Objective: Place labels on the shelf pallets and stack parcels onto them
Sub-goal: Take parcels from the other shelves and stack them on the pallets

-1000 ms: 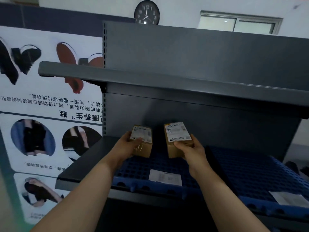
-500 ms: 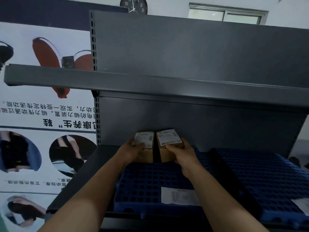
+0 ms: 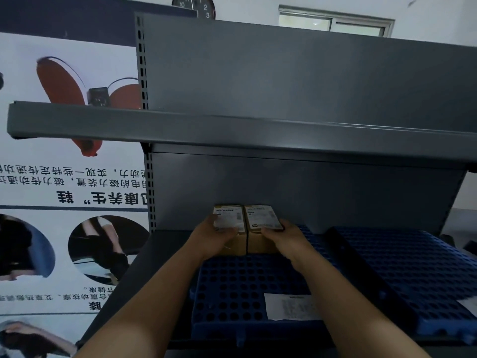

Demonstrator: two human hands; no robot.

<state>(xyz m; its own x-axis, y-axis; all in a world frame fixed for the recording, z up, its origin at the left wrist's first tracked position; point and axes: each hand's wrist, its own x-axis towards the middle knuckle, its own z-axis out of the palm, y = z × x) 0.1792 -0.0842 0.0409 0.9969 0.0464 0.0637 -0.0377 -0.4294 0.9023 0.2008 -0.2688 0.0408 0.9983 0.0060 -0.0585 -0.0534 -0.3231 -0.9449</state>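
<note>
At far left a poster (image 3: pixel 64 177) hangs beside the slotted upright of the grey shelf unit (image 3: pixel 284 197). Our left hand (image 3: pixel 210 237) grips the left parcel (image 3: pixel 229 219), fingers curled round its near left corner. That brown box sits at the rear of the left pallet (image 3: pixel 232 293), printed sticker up, its long axis running front to back toward the back panel. The right parcel (image 3: pixel 262 218) lies parallel, its flank touching the first, and our right hand (image 3: pixel 287 237) clasps its near right corner. We cannot tell whether the far ends meet the back panel. Nearer us, bare holed deck shows between our wrists, down to a white label (image 3: pixel 289 306) by the front edge. The upper shelf (image 3: pixel 232 130) overhangs well above the boxes. Past a dark gap to the right, a second pallet (image 3: pixel 413 267) carries another label (image 3: pixel 469 304) at the frame's edge.
</note>
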